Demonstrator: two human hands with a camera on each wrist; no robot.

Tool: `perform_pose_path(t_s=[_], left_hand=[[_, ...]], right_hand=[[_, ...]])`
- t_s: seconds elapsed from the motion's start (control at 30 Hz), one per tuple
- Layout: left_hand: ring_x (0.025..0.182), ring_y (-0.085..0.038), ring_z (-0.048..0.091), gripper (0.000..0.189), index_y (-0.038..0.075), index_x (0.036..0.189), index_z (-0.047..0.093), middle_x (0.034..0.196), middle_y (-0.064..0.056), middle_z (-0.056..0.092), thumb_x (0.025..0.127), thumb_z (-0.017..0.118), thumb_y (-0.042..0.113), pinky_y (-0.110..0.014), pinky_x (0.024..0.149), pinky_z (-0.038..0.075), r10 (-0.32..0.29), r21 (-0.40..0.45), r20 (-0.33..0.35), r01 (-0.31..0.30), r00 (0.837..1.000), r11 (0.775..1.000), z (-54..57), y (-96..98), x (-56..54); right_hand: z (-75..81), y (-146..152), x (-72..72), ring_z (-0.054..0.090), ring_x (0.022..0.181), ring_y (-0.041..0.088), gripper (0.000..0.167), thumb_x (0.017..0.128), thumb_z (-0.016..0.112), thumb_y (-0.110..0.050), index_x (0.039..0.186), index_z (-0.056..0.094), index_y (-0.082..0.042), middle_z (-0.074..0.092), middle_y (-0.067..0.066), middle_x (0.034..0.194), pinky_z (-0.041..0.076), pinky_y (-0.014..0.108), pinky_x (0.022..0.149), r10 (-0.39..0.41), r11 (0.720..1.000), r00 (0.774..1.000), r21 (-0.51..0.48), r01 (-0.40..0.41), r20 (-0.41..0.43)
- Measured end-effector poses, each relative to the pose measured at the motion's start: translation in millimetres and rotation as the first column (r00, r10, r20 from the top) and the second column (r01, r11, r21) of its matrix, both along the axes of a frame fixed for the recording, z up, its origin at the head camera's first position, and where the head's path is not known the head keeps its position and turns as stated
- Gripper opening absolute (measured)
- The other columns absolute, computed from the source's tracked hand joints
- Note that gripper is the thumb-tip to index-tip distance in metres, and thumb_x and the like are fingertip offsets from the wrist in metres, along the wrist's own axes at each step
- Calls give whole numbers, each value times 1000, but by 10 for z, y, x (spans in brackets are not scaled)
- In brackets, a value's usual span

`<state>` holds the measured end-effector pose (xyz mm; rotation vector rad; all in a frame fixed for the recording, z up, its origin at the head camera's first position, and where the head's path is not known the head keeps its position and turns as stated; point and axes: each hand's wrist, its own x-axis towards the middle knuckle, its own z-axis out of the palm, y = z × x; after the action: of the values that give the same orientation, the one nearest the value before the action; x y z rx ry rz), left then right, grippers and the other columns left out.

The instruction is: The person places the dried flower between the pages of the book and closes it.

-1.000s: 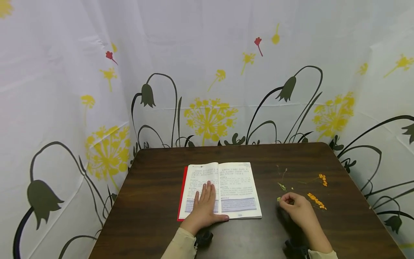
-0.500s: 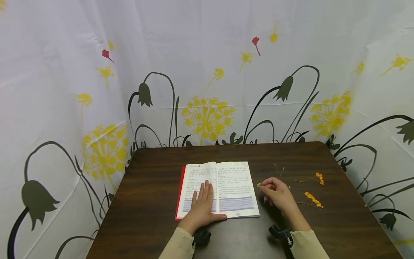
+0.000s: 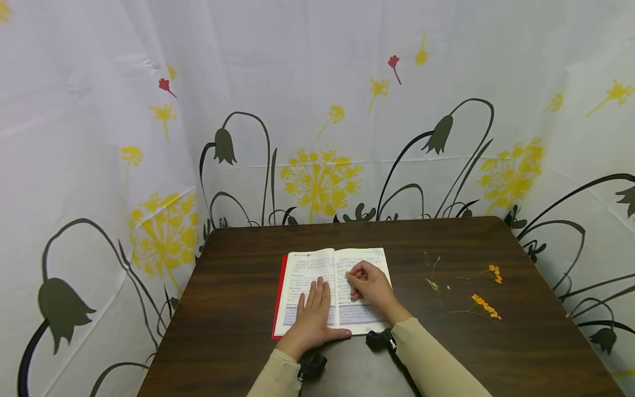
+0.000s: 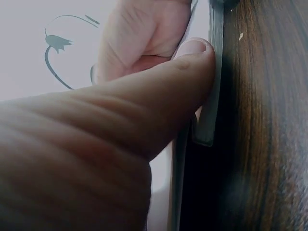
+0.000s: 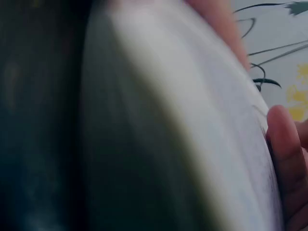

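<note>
Brown wood-grain surface (image 3: 233, 298), bearing an open book (image 3: 337, 298) at its middle. Change noted: the right hand (image 3: 372, 286) has crossed leftward from the bare surface beside the book and now stands over the right page, bringing a small yellow-tipped sprig (image 3: 348, 273) with it. In my judgement, this puts the work at the page rather than among the loose plants. Those plants lie apart, right of the book: a green stalk (image 3: 433, 285) nearest it, then a near flower (image 3: 486, 306) and a far flower (image 3: 495, 274), both orange. The left hand (image 3: 313, 320) is unmoved, palm down on the left page, fingers extended toward the far side, thumb stretched rightward along the book's near edge. Its grip is spread and holds nothing; it appears to serve as a weight on the page. The right hand reaches in from the near right, its fingertips directed left toward the fold. Its grip is pinching the sprig, the yellow tip showing just past the fingertips. Whether the sprig touches the paper cannot be told; the right wrist view is too blurred to settle it.
</note>
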<state>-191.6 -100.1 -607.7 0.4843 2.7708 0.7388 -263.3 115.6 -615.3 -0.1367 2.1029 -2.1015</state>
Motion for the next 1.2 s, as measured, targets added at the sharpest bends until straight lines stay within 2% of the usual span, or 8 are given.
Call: perform_pose_path(t_s=[0.1,0.33,0.5,0.73,0.93,1.07,1.2], left_hand=[[172,-41,-3,142,-1,174,6,184,-21,-5,82,82,75,-71,135,1,-4,-15,4,4,1000,1000,24,11,-10],[172,-40,-3,141,0,174,7,184,-19,-4,82,84,72,-70,135,0,-5,-18,-6,5,1000,1000,106,6,-53],[172,-41,-1,141,-2,174,8,184,-21,-2,81,84,73,-70,135,3,-9,-27,-18,8,1000,1000,105,-8,-44],[172,-41,-2,141,-1,174,7,184,-20,-4,82,84,72,-70,135,2,-2,-15,-15,1,1000,1000,99,-20,-53],[172,-40,-2,141,0,174,6,184,-19,-4,81,83,74,-70,135,2,1,-21,-19,-1,1000,1000,80,-36,-50],[173,-39,-2,141,2,175,7,185,-17,-3,81,84,75,-70,135,3,16,-8,-10,-16,1000,1000,44,-24,-37],[173,-37,-2,141,4,175,8,185,-15,-3,80,83,77,-69,136,4,25,-10,6,-25,1000,1000,14,-4,-10]], right_hand=[[-55,-10,-33,69,61,16,13,103,73,-4,109,64,4,68,13,88,63,30,56,10,999,1000,41,-11,3],[1,-29,-61,71,67,16,17,104,72,-6,118,68,3,70,16,100,65,30,60,3,1000,1000,18,-3,-8],[-10,-45,-45,71,69,17,18,101,70,0,119,65,4,68,16,101,65,31,60,-7,1000,1000,27,7,-2],[-46,-73,-75,70,68,18,15,100,72,-1,114,67,0,67,14,97,64,32,58,-27,998,1000,52,27,-15],[-45,-53,-64,70,69,17,16,100,71,-1,116,67,0,66,13,96,64,32,58,-4,999,1000,44,4,-16],[-39,44,-19,71,73,19,17,102,69,0,119,66,3,66,17,96,65,31,63,51,997,997,53,-48,-62],[-44,209,81,70,89,20,18,101,72,1,119,69,1,70,21,104,61,24,80,138,980,974,170,-107,-182]])
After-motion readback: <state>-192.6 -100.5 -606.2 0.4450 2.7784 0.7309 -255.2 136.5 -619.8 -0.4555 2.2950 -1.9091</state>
